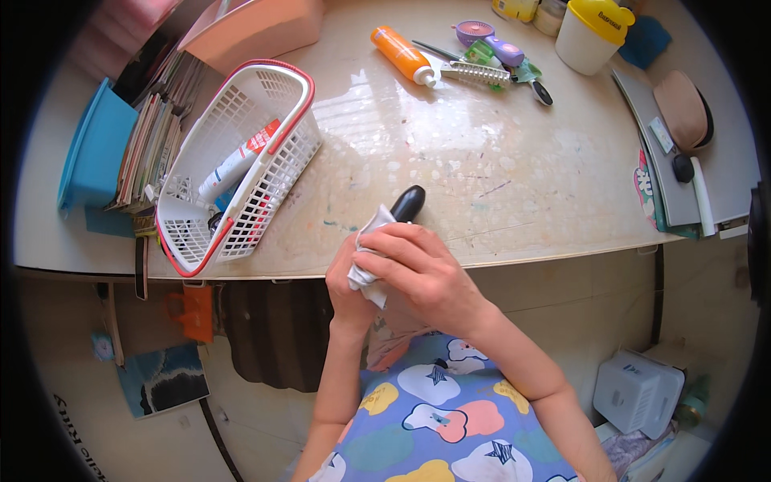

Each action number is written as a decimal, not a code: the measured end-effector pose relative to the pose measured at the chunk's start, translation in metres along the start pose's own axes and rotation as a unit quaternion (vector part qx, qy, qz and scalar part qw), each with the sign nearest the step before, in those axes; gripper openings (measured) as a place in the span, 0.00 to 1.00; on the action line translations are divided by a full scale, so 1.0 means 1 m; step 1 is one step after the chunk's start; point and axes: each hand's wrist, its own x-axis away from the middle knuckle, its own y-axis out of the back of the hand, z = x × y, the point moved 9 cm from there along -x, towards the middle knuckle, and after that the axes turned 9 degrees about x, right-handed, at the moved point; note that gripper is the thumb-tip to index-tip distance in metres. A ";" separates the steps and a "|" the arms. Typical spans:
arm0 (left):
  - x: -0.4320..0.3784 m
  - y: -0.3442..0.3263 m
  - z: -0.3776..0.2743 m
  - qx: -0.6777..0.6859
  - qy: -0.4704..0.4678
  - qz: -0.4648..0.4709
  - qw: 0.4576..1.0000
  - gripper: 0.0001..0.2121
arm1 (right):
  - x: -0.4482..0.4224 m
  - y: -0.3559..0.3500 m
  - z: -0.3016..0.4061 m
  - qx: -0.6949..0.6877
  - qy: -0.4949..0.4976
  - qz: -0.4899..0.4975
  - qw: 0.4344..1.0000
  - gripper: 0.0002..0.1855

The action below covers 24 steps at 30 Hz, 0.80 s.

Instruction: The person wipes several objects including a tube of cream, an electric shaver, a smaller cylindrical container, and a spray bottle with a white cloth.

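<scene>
Above the front edge of the desk, both hands are close together around a black object with a smooth rounded end (409,203). Only that end shows; the rest is covered, so its kind is unclear. A crumpled white wipe or cloth (366,276) is wrapped about it. My right hand (424,274) presses the wipe with bent fingers. My left hand (346,295) is closed around the lower part from the other side, its fingers mostly hidden. Left of them stands a white plastic basket (265,208) with red handles, containing a white and red tube (238,159) and other small items.
Toward the back lie an orange bottle (400,53), a vented hairbrush (476,73) and a purple handheld fan (505,50). A yellow-lidded white container (587,45) stands behind. Books (147,150) and a blue bin (99,147) line the left; a grey laptop (674,132) lies right.
</scene>
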 end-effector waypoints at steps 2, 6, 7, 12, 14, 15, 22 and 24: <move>0.003 0.002 0.003 -0.033 -0.005 0.005 0.999 0.14 | 0.001 0.001 -0.014 0.019 -0.020 -0.010 1.000 0.20; 0.000 0.002 0.006 -0.013 0.037 0.021 0.999 0.17 | -0.006 0.017 -0.070 0.052 -0.118 -0.056 0.990 0.16; -0.002 0.001 0.008 -0.006 0.056 0.023 0.998 0.18 | -0.005 0.019 -0.086 0.023 -0.177 -0.068 0.982 0.15; 0.002 0.003 0.009 -0.032 0.032 0.033 0.998 0.18 | -0.007 0.005 -0.039 0.003 -0.076 -0.042 0.996 0.16; 0.003 0.006 0.013 -0.017 0.056 0.022 0.998 0.16 | -0.009 0.003 -0.037 0.000 -0.057 -0.030 0.998 0.17; 0.001 0.006 0.010 -0.019 0.053 0.023 0.998 0.16 | -0.011 0.007 -0.052 -0.017 -0.082 -0.040 0.996 0.17; -0.025 -0.002 -0.013 -0.106 0.099 0.066 0.987 0.16 | 0.004 0.002 -0.098 0.000 -0.178 -0.044 0.983 0.18; -0.035 -0.011 -0.019 -0.184 0.067 0.087 0.977 0.18 | 0.006 0.004 -0.092 0.013 -0.174 -0.039 0.984 0.18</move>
